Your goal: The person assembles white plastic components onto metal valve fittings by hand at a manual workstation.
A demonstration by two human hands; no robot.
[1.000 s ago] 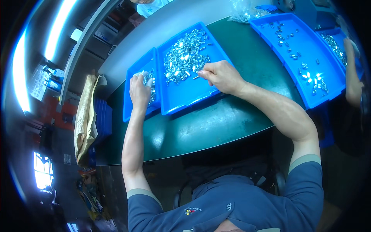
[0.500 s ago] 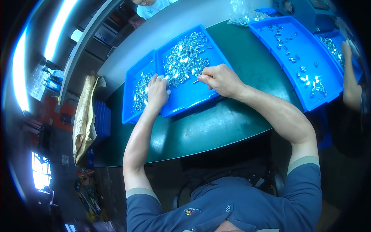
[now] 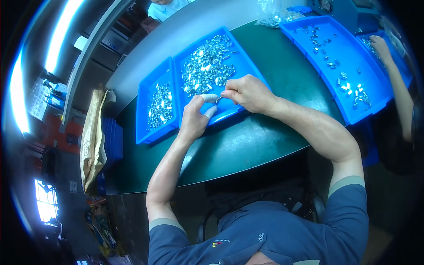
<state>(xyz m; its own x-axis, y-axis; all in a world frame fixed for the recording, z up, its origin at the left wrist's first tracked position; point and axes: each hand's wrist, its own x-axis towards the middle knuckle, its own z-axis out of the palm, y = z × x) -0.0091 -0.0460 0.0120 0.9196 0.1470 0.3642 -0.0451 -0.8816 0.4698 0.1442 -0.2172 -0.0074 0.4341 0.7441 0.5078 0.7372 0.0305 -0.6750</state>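
My left hand (image 3: 195, 115), with white finger covers on some fingertips, pinches a small metal part (image 3: 217, 100) over the near edge of the larger blue tray (image 3: 236, 75). My right hand (image 3: 252, 94) is closed, its thumb and forefinger meeting the same spot. Whatever thin piece its fingertips grip is mostly hidden. Beyond both hands a heap of small shiny metal cylinders (image 3: 205, 66) fills much of that tray. Left of it, a narrower blue tray (image 3: 142, 106) holds a smaller pile of similar metal parts (image 3: 160, 106).
On the right of the green table (image 3: 287, 70) lies a long blue tray (image 3: 318, 62) with scattered metal pieces. Another person's hand (image 3: 380, 46) reaches into a blue bin beyond it. A clear plastic bag (image 3: 276, 17) lies at the back; brown paper (image 3: 92, 141) stands at the left.
My left hand has moved right, out of the smaller tray's pile, and come up to my right fingertips with a small metal part. The other person's hand has moved further into the bin.
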